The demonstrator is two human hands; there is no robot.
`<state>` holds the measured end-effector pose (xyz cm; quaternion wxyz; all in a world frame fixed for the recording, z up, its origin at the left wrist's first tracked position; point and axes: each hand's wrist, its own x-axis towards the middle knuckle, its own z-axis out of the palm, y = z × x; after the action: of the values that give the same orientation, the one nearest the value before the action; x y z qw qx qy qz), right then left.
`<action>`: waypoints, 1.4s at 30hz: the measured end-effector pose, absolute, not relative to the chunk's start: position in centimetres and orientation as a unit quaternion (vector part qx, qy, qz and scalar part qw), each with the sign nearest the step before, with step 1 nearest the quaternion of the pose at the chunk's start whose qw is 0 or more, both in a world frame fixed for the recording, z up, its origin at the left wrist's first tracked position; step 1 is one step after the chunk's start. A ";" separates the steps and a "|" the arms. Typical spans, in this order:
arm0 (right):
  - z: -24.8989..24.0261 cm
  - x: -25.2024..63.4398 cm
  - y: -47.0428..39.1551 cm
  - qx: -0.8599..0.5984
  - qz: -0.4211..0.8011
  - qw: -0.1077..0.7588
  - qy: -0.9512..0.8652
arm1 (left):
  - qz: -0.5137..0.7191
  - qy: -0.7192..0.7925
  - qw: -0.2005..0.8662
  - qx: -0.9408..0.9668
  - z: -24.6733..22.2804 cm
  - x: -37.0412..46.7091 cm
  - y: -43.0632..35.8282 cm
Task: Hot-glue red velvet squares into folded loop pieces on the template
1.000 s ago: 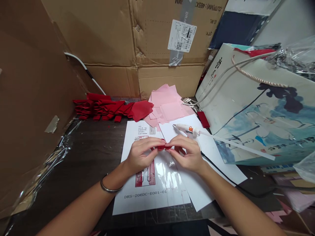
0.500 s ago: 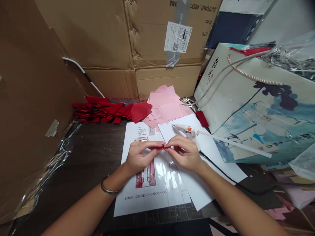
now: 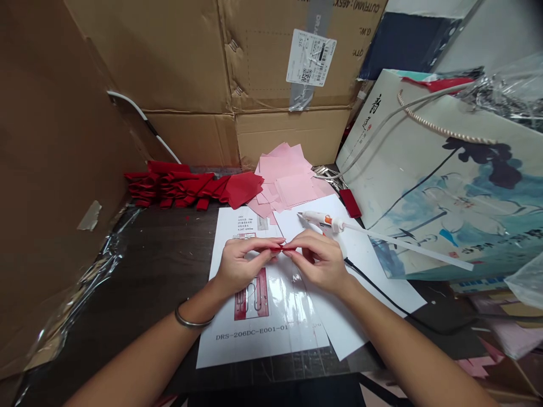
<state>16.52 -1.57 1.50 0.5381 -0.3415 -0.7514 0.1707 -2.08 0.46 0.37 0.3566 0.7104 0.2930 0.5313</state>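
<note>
Between both hands, above the printed sheet (image 3: 254, 353), is a small strip of folded red fabric (image 3: 281, 248). My left hand (image 3: 244, 260) pinches its left end between thumb and fingers. The right end is pinched by my right hand (image 3: 318, 260), its fingertips nearly meeting the left ones. Most of the fabric is hidden by the fingers. Beyond my right hand a white glue gun (image 3: 316, 217) with a long glue stick (image 3: 407, 246) lies on a blank white sheet (image 3: 352, 325). A few metal clips (image 3: 245, 236) show just behind my left hand.
A row of red folded fabric pieces (image 3: 178, 186) lies at the back left. Pink paper squares (image 3: 292, 186) are piled at the back centre, beside metal clips (image 3: 328, 176). Cardboard walls (image 3: 182, 62) enclose the back and left; a large paper bag (image 3: 424, 175) stands right.
The red fabric is still pinched in both hands, with the fingers shifted slightly and a little more of it showing. The camera view has moved a little.
</note>
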 end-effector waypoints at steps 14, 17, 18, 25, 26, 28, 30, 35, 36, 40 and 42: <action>1.8 16.4 -1.6 -0.358 0.162 0.538 -0.746 | 0.531 0.305 0.414 0.674 0.1 -1.9 0.2; 1.9 16.3 -1.7 -0.346 0.161 0.547 -0.745 | 0.534 0.304 0.416 0.670 0.0 -2.0 0.2; 2.0 16.3 -1.7 -0.345 0.160 0.549 -0.745 | 0.535 0.304 0.414 0.671 0.0 -2.0 0.2; 2.2 16.1 -1.7 -0.365 0.160 0.550 -0.734 | 0.544 0.312 0.425 0.653 0.3 -1.9 0.1; 2.2 16.1 -1.7 -0.367 0.160 0.551 -0.732 | 0.546 0.315 0.427 0.648 0.4 -1.9 0.1; 2.2 16.2 -1.7 -0.373 0.162 0.550 -0.729 | 0.548 0.323 0.426 0.643 0.5 -1.8 0.1; 2.2 16.2 -1.7 -0.379 0.163 0.550 -0.726 | 0.549 0.331 0.419 0.643 0.6 -1.8 0.1; 2.1 16.3 -1.7 -0.378 0.157 0.559 -0.721 | 0.554 0.332 0.419 0.638 0.6 -1.8 0.1; 2.1 16.3 -1.7 -0.378 0.157 0.560 -0.720 | 0.556 0.327 0.432 0.630 0.6 -1.8 0.1; 2.1 16.3 -1.7 -0.385 0.163 0.560 -0.715 | 0.542 0.305 0.500 0.603 0.8 -1.7 0.2; 2.1 16.4 -1.7 -0.384 0.164 0.562 -0.714 | 0.522 0.305 0.526 0.598 0.9 -1.8 0.3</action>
<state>16.38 -1.72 2.09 0.5620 -0.3841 -0.7139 0.1644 -1.75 0.32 0.88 0.5261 0.5982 0.3050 0.5218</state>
